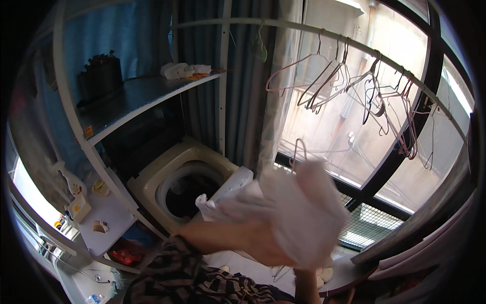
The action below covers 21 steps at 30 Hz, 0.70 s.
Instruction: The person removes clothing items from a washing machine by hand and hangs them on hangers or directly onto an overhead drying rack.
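Note:
A white garment (309, 218), smeared by motion, hangs in the air in front of me at the middle right. The curved hook of a clothes hanger (299, 147) sticks up just above it. My left forearm (217, 238) reaches across from the lower left, and my left hand (268, 248) is against the cloth, its fingers blurred and partly covered. From below, my right forearm (306, 289) rises to the same garment, which hides my right hand. More pale cloth (233, 202) trails leftward, near the washing machine's front edge.
A top-loading washing machine (147, 185) stands open with dark contents. Above it is a shelf (136, 96) bearing a plant pot (99, 78). Several hangers hang from a rail (304, 24) by the window. A small white table (98, 240) and a sink (76, 283) are at left.

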### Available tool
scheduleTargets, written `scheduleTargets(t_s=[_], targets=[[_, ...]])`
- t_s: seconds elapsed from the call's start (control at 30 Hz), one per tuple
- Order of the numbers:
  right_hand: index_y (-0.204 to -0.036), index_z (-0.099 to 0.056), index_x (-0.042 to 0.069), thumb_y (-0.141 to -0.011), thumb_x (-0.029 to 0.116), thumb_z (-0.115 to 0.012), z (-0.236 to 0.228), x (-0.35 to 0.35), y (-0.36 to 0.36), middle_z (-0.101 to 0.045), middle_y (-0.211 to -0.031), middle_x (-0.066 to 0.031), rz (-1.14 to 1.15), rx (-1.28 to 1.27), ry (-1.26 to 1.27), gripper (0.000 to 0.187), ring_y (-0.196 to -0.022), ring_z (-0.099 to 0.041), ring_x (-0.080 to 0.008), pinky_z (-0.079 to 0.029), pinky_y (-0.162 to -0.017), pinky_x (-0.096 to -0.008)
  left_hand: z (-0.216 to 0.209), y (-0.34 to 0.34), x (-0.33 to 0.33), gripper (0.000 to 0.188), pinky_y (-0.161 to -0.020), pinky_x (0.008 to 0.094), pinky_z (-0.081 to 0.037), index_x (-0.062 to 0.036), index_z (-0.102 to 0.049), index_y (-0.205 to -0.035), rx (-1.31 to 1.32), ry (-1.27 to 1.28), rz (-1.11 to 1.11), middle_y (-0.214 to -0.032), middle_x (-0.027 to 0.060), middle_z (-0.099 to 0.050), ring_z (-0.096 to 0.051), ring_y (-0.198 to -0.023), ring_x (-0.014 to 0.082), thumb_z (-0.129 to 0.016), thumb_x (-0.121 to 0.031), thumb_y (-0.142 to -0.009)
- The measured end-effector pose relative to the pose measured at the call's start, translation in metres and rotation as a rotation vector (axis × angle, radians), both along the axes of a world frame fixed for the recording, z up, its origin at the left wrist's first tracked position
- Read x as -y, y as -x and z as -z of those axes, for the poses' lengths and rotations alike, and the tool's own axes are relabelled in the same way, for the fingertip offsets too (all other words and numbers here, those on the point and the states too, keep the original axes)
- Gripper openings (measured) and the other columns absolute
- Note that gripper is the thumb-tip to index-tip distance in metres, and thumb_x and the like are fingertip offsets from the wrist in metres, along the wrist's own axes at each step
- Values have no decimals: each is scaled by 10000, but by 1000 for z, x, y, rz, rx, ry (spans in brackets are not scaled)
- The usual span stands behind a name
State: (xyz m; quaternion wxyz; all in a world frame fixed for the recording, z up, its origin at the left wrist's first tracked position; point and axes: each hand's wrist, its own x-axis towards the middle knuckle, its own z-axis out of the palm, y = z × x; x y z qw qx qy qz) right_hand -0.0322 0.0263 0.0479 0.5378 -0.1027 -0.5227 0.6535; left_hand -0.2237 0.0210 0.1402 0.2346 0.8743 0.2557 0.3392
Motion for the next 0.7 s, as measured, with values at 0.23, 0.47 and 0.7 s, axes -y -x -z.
scheduleTargets(t_s=[0.23,0.47,0.7], targets=[[-984,-573,-38,-778,13,-575,-40,25,-63,-549,-1111,-119,230,129,-51,212,-893,-578,-164,-444,-648,-218,-32,-114,28,416,-1078,452,-274,-38,-519,-1228,235,-726,-88,-1228,121,-518,-431,-1231,259,-605,-266,-891],[-927,-580,-49,-798,34,-531,-70,44,-127,-557,-1068,-117,524,214,-98,161,-842,-560,-134,-440,-635,-216,34,-139,27,591,-1070,405,-294,-39,-368,-1363,462,-330,-147,-1291,179,-419,-388,-1247,295,-637,-232,-873],[-750,-538,-40,-870,114,-500,-76,34,-132,-561,-994,-99,524,307,-333,198,-792,-510,-103,-398,-634,-207,105,-160,29,806,-843,336,-463,-60,-247,-1425,373,473,-150,-1075,141,-566,-581,-951,237,-710,-240,-790]])
